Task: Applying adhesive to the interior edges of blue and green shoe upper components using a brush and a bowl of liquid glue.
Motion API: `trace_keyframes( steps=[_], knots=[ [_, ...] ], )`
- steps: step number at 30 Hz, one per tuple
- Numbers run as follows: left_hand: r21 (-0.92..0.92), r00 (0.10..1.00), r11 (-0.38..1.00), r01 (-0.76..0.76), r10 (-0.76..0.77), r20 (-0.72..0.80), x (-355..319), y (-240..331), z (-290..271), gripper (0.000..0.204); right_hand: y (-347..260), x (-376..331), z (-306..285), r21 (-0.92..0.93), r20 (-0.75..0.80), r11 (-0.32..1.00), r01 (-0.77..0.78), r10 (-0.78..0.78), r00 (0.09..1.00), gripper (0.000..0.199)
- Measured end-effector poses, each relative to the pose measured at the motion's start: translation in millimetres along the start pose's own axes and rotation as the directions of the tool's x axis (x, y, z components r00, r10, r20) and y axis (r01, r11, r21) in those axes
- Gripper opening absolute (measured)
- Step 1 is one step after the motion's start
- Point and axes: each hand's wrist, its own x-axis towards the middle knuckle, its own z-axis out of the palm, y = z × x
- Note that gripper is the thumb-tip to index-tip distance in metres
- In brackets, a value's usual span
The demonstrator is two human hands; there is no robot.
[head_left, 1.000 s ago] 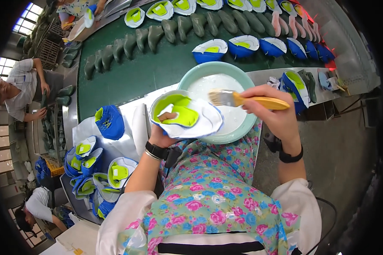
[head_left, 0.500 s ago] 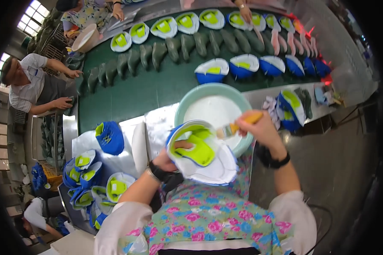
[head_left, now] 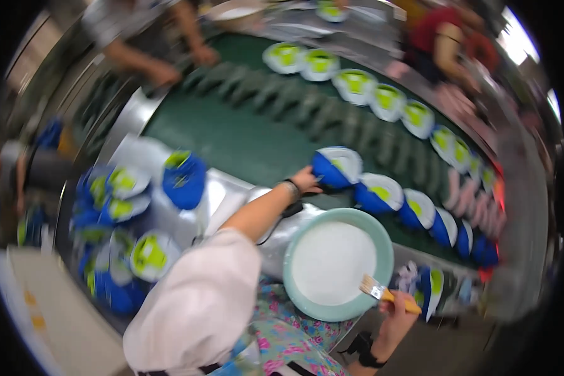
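Note:
My left hand (head_left: 307,180) reaches forward onto the green belt (head_left: 232,147). Its fingers are closed on the near left side of a blue shoe upper (head_left: 337,168) with a white and lime lining, the leftmost of the near row. My right hand (head_left: 393,315) grips a paintbrush (head_left: 390,296) by its yellow handle. The brush's bristles hang over the right part of a pale green basin (head_left: 294,291), which holds white liquid (head_left: 333,263).
Similar uppers (head_left: 382,192) continue rightward toward a red glow. Beyond lie dark green foot-shaped pieces (head_left: 282,103) and another row of uppers (head_left: 355,84). More uppers (head_left: 128,203) are heaped at left. One co-worker's hands (head_left: 166,74) are at the belt's far left; another person (head_left: 448,53) is across it.
My left hand has gone from holding an upper by the basin to the near row on the belt. My right hand has drawn back with the brush. The view has turned.

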Motion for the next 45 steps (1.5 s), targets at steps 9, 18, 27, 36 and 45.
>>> trace_keyframes(
  steps=[9, 18, 27, 36, 45],
  knots=[
    [0.828, 0.468, 0.083, 0.555, 0.791, -0.394, -198.2, 47.4, -234.2, 0.05, -39.9, -21.2, 44.7, -0.284, 0.025, 0.949, 0.137, -0.136, 0.99, 0.04],
    [0.989, 0.618, 0.148, -0.02, 0.78, -0.104, -264.7, 76.3, -213.1, 0.018, -47.0, -33.0, 59.8, -0.244, 0.214, 0.963, 0.113, -0.06, 0.975, 0.036],
    [0.479, 0.193, -0.547, -0.687, 0.498, 0.845, -350.5, 128.0, 70.8, 0.007, -85.0, -77.7, 83.1, 0.104, 0.724, 0.994, -0.017, -0.064, 0.687, 0.043],
    [0.537, 0.013, -0.304, -0.787, 0.862, 0.507, -378.1, 75.5, 84.3, 0.044, -83.8, -130.8, 67.2, -0.192, 0.481, 0.975, 0.107, -0.001, 0.877, 0.026],
    [0.143, 0.646, 0.645, -0.751, 0.67, 0.367, -377.6, 65.2, 89.9, 0.077, -76.4, -134.9, 70.3, -0.384, 0.808, 0.874, 0.298, 0.161, 0.567, 0.021]
  ],
)
